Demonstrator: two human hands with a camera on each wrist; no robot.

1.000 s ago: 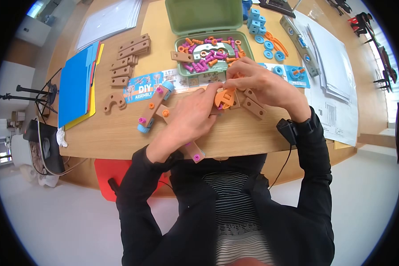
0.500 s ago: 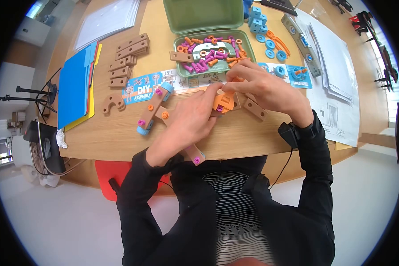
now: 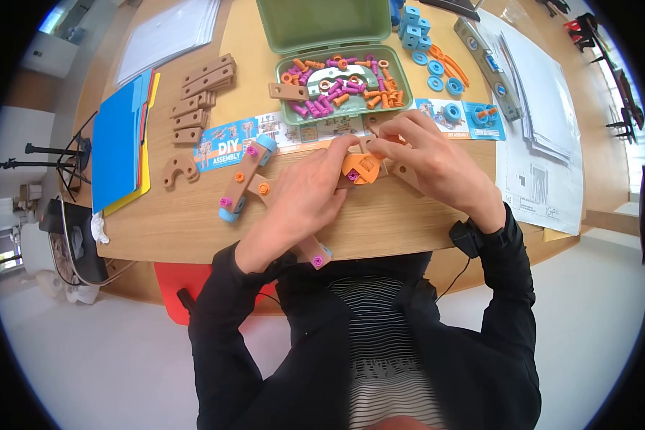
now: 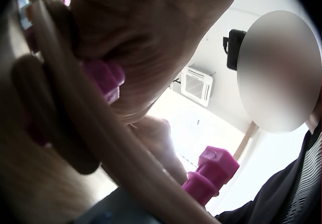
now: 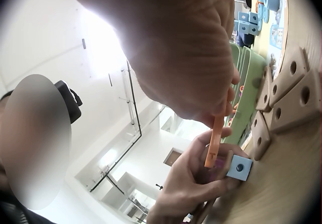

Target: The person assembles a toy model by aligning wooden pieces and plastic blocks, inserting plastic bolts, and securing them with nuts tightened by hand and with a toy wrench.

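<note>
My left hand [image 3: 308,190] grips a built-up frame of brown toy strips [image 3: 310,251] joined by purple and orange bolts. An orange toy wrench [image 3: 362,168] lies over the frame, its head around a purple bolt [image 3: 352,175] beside my left fingertips. Its handle is pinched by my right hand [image 3: 437,165], as the right wrist view also shows. There, a light blue cube [image 5: 240,167] sits at the frame's end under the left fingers. In the left wrist view, a purple bolt [image 4: 214,171] stands out from a brown strip close to the palm.
An open green box [image 3: 407,93] of purple and orange bolts stands behind the hands. Loose brown strips [image 3: 208,77] lie left, others beside the right hand. Blue cubes [image 3: 412,32] and rings sit back right, near a level [image 3: 489,68]. A printed instruction sheet [image 3: 226,140] runs under the box's front.
My right hand has moved toward me and slightly right, swinging the wrench handle round with it. The left hand stays on the frame, almost unmoved.
</note>
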